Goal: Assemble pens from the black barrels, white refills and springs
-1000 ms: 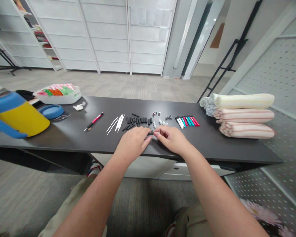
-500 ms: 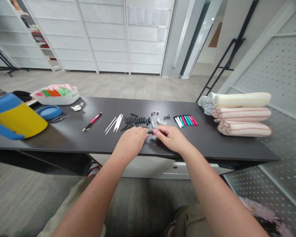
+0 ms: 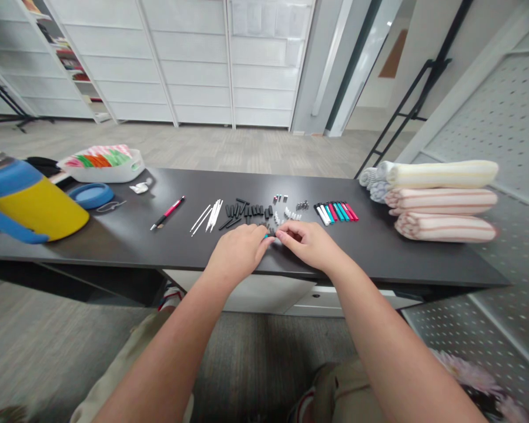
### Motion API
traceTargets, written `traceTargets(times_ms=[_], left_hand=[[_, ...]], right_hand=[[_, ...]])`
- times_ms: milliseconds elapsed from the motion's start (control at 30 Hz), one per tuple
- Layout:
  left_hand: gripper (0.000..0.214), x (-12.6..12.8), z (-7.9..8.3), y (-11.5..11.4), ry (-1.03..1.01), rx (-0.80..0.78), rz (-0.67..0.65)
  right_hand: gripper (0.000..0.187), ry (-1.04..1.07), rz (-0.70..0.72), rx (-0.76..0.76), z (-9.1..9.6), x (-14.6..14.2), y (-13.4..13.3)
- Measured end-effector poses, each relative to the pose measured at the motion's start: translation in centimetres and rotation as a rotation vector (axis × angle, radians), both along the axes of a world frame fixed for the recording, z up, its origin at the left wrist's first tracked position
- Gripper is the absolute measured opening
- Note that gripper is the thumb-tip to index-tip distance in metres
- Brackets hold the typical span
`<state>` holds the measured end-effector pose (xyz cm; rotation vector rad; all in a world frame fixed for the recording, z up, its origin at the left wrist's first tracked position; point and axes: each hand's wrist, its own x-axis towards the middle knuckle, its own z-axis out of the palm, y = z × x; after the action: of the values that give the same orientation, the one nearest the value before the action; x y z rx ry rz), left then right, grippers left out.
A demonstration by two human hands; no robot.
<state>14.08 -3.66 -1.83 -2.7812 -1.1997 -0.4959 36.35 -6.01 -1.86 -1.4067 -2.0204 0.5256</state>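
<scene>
My left hand (image 3: 238, 252) and my right hand (image 3: 308, 245) meet over the near middle of a dark table (image 3: 379, 252), fingertips pinched together on a small dark pen part (image 3: 271, 235) with a bit of teal at its end. Just beyond them lie rows of pen parts: white refills (image 3: 209, 216), black barrels and caps (image 3: 244, 212), small springs and clips (image 3: 288, 211), and coloured pen sleeves (image 3: 335, 212). A finished red pen (image 3: 167, 213) lies to the left.
A yellow and blue jug (image 3: 30, 202) stands at the far left beside a blue lid (image 3: 90, 195) and a white tray of coloured items (image 3: 101, 164). Folded striped towels (image 3: 441, 200) are stacked at the right end. White panelled walls stand behind.
Both hands have stayed together on the small part, shifting slightly; the fingertips have closed in tighter. The camera view has tilted a little.
</scene>
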Motion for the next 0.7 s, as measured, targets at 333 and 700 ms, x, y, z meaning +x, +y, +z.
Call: traceTargets(times_ms=[333, 700], left_hand=[[0.035, 0.14, 0.05, 0.13, 0.025, 0.003, 0.011], [0.033, 0.09, 0.42, 0.4, 0.024, -0.017, -0.07]], right_hand=[[0.027, -0.035, -0.003, -0.025, 0.16, -0.2, -0.05], [0.027, -0.056, -0.012, -0.014, 0.2, -0.35, -0.12]])
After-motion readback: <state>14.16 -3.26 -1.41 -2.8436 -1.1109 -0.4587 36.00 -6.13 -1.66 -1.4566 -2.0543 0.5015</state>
